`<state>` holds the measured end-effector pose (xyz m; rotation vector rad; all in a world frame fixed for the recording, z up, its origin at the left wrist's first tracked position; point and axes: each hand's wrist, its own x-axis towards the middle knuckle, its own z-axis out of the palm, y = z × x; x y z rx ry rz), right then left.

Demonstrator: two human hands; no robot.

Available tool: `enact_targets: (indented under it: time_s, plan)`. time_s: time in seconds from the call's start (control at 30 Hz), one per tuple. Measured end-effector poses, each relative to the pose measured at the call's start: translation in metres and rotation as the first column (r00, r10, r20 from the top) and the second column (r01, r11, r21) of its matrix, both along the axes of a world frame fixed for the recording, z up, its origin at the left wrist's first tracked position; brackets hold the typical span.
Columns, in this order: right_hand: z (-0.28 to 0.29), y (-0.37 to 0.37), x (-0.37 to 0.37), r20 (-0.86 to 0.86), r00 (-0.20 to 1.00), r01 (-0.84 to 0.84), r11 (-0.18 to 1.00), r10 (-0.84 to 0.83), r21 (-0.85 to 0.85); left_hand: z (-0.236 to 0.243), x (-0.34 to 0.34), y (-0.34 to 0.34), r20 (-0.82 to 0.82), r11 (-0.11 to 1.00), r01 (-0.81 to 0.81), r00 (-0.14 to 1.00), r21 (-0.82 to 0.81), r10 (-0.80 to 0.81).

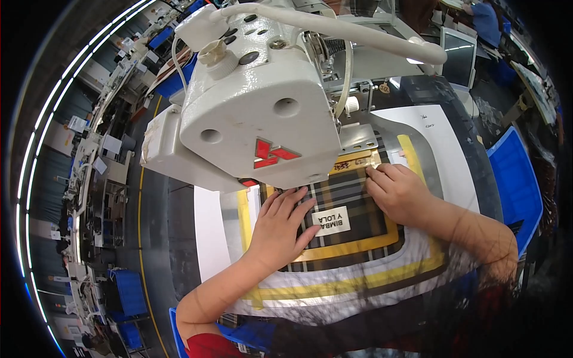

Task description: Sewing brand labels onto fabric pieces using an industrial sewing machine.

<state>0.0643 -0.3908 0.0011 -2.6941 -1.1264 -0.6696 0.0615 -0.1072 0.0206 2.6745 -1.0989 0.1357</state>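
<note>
head view: the left hand (277, 230) rests, grip spread, on a dark plaid fabric panel (343, 194) beside a white rectangular label (332, 221); the right hand (397, 194) curls its grip at the panel's right side, any pinch unclear. a bulky white sewing-machine head (262, 113) looms above the dark surface (418, 89).

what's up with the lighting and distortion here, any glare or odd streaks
All in the head view: light strips bow along the left rim, fisheye-bent, against black corners; the white machine carries glossy highlights; thin dark streaks cross the right forearm, cause unclear.
</note>
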Motion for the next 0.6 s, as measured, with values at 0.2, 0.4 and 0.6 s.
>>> enact_targets:
  time_s: [0.2, 0.4, 0.6]
  plan:
    - [-0.001, -0.001, 0.001, 0.016, 1.0, -0.011, 1.0, 0.011, -0.021, 0.002, 0.0, -0.023, -0.01, 1.0, 0.016, 1.0, 0.012, -0.016]
    - [0.0, -0.005, 0.001, 0.004, 1.0, -0.031, 0.999, 0.031, -0.032, 0.0, -0.002, -0.04, -0.004, 0.999, 0.029, 1.0, 0.013, -0.029]
    - [-0.006, -0.012, 0.004, -0.02, 0.998, -0.062, 0.998, 0.062, -0.008, -0.003, 0.001, -0.055, -0.046, 1.0, 0.024, 0.999, 0.001, -0.024]
